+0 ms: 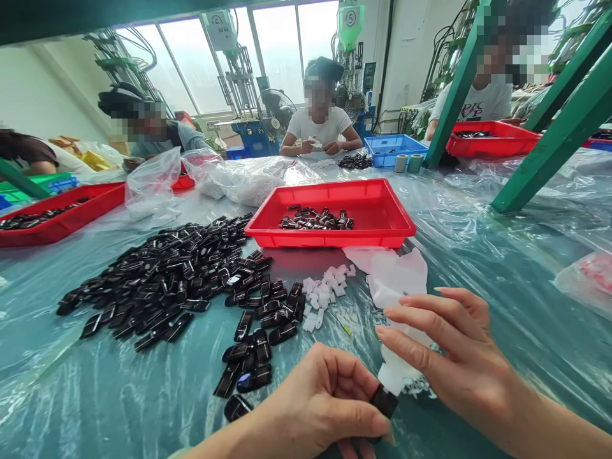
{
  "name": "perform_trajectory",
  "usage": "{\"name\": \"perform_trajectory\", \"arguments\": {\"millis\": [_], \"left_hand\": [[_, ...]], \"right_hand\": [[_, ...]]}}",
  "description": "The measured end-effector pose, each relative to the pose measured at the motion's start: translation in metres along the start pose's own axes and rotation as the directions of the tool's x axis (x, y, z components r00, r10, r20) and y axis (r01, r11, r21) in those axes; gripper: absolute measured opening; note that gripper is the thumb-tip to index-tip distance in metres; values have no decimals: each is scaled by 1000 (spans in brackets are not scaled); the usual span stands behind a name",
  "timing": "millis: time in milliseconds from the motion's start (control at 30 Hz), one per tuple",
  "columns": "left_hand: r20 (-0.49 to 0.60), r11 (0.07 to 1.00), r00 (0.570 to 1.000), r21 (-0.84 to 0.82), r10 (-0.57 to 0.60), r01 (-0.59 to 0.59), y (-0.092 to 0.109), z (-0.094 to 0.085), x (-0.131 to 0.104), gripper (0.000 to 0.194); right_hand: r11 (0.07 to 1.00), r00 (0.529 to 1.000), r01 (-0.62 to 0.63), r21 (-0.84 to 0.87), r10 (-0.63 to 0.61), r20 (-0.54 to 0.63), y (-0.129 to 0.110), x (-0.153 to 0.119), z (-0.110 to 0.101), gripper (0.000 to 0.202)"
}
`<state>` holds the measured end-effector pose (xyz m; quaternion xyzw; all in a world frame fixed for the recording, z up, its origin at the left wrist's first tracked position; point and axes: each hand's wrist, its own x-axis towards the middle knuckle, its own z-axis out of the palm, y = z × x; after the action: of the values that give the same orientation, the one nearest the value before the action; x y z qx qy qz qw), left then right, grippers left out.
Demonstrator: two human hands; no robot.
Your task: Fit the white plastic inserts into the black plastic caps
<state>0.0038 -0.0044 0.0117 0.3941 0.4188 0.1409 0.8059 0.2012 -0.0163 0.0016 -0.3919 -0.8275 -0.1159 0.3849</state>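
Observation:
My left hand [342,401] pinches a small glossy black plastic part [384,400] between thumb and fingers. A white piece [391,379] sits at the upper end of this part; whether it is fixed to it I cannot tell. Just to the right, my right hand [459,350] hovers with fingers stretched out and apart, holding nothing visible. Beneath its fingers lies a whitish translucent plastic sheet [399,277], partly hidden. Small white pieces [327,290] are scattered beyond my left hand. A large heap of similar black parts [176,274] spreads to the left, with several loose ones nearer me.
A red tray [329,239] with black parts stands ahead; another red tray [95,207] is at left. Plastic film covers the green table [143,395]. Green posts [549,115] rise at right. Co-workers sit across the table, one [318,127] near a blue basket [394,150].

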Motion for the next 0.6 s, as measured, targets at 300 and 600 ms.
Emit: {"name": "perform_trajectory", "arguments": {"millis": [300, 600], "left_hand": [[10, 1000, 1000, 9, 27, -27, 2, -1, 0, 27], [2, 999, 999, 1, 51, -51, 3, -1, -1, 29]], "right_hand": [[1000, 1000, 20, 19, -20, 12, 2, 3, -5, 27], [1000, 999, 31, 2, -31, 29, 4, 4, -6, 26]]}}
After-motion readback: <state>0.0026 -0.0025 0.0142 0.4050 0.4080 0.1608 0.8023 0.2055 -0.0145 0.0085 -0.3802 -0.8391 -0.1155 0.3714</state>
